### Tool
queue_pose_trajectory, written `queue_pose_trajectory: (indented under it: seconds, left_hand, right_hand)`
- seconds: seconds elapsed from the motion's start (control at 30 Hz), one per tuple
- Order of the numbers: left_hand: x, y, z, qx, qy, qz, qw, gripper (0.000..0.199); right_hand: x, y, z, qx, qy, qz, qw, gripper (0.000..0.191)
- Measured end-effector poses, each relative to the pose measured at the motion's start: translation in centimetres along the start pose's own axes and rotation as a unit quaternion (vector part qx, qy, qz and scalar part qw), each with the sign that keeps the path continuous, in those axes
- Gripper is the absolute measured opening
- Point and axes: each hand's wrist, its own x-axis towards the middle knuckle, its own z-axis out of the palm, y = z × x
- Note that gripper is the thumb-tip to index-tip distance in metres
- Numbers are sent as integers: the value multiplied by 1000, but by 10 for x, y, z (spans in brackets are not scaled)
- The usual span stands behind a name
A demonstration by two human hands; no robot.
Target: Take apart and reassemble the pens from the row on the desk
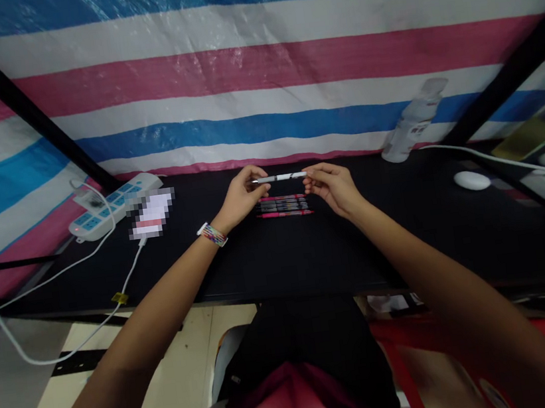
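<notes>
A white pen [285, 177] with dark bands is held level above the black table, one end in each hand. My left hand [244, 194] pinches its left end, and a woven band circles that wrist. At the other end, the fingers of my right hand [333, 186] close on the pen's tip. Just below it, several pens [283, 206] lie side by side in a stack of rows on the table. The top and bottom ones are pink, those between are dark and clear.
On the left, a white power strip [116, 204] lies by a blurred-out phone [153, 214] with a charging cable. A clear bottle [412, 124] stands at the back right, near a white rounded object [471, 180]. Striped sheeting [255, 69] hangs behind the black table [280, 263].
</notes>
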Motion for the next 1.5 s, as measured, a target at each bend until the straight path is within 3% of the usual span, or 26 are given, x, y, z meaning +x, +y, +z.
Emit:
queue_pose_trajectory:
  seconds: [0.17, 0.2, 0.3, 0.4, 0.47, 0.53, 0.7, 0.8, 0.93, 1.1, 1.2, 1.33, 1.5]
  left_hand:
    - [0, -7, 1, -28, -5, -48, 998, 25]
    - [0, -9, 1, -28, 0, -35, 999, 23]
    - [2, -14, 1, -22, 31, 25, 999, 46]
    - [4, -16, 0, -18, 44, -5, 999, 27]
    - [4, -16, -1, -21, 37, -36, 998, 29]
    - [3, -13, -1, -21, 35, -24, 999, 19]
    - [2, -5, 0, 13, 40, 33, 999, 50]
    - [1, -3, 1, 17, 34, -13, 999, 21]
    - [1, -2, 2, 25, 14, -45, 999, 42]
    - [-1, 5, 1, 45, 31, -15, 998, 20]
    - [-2, 7, 2, 45, 32, -15, 998, 19]
    - [-1, 5, 4, 21, 36, -23, 999, 18]
    - [-1, 4, 5, 10, 42, -27, 999, 17]
  right_hand:
    - [0, 2, 1, -10, -1, 14, 1000, 10]
    - [0, 3, 2, -11, 1, 17, 1000, 9]
    - [0, 4, 2, -4, 10, 19, 1000, 9]
    - [0, 2, 1, 6, 14, 14, 1000, 8]
    - [0, 1, 1, 5, 11, 10, 1000, 7]
    - [-1, -1, 1, -4, 11, 8, 1000, 7]
    - [0, -4, -1, -16, 20, 1, 1000, 9]
    - [0, -5, -1, -23, 19, -8, 1000, 13]
    - [0, -3, -1, -25, 15, -6, 1000, 15]
    - [2, -2, -3, -6, 16, 9, 1000, 12]
    - [2, -4, -4, 29, 5, 33, 999, 14]
    - [-1, -8, -3, 96, -52, 98, 989, 36]
    - [-1, -6, -2, 108, -68, 85, 988, 38]
